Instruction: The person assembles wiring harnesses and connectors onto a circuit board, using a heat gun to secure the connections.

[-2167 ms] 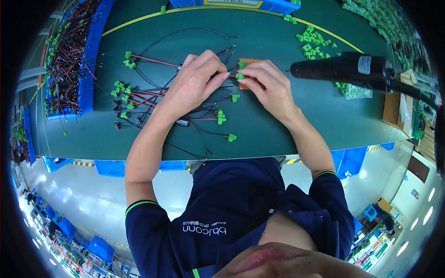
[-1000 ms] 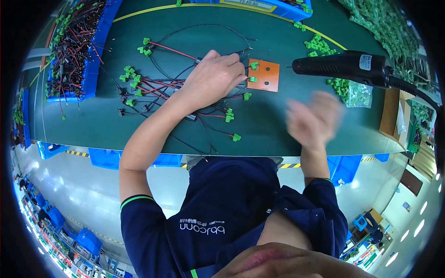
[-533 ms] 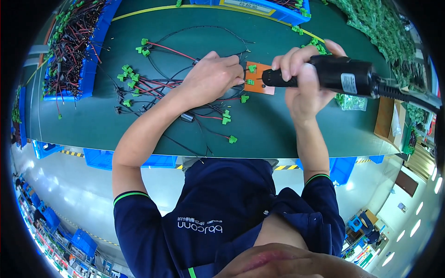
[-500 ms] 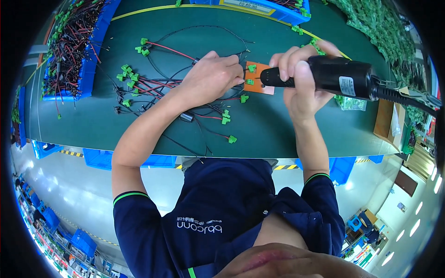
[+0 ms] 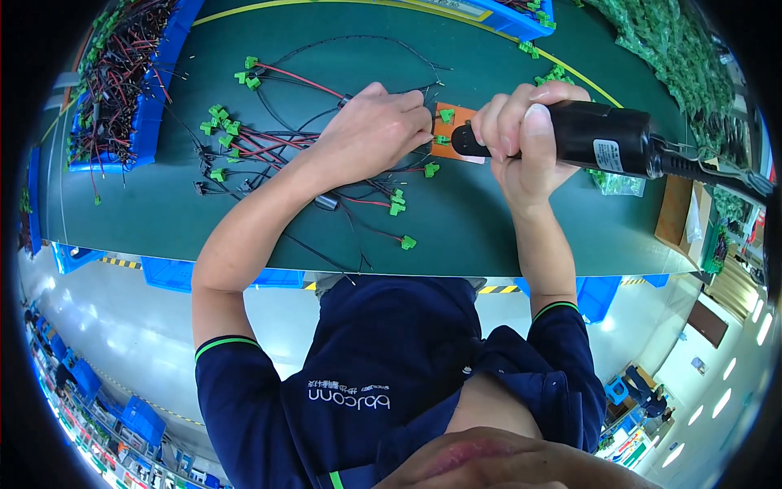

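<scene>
My right hand is wrapped around a black electric screwdriver, which lies nearly level with its nose pointing left. That nose is over an orange block, right at a small green terminal connector. A second green connector sits farther up the block. From the left, my left hand is closed in a pinch on a wire beside the lower connector; the fingers hide most of it. Under and around this hand spread black and red wire leads with green connectors on their ends.
A blue bin heaped with wired leads stands at the left, another blue bin at the far edge. Green bagged material piles up at far right, near a cardboard box. The screwdriver's cord runs off right.
The screwdriver has moved slightly left, so its nose now covers more of the orange block and reaches the lower connector. My left hand keeps its pinch, almost unmoved.
</scene>
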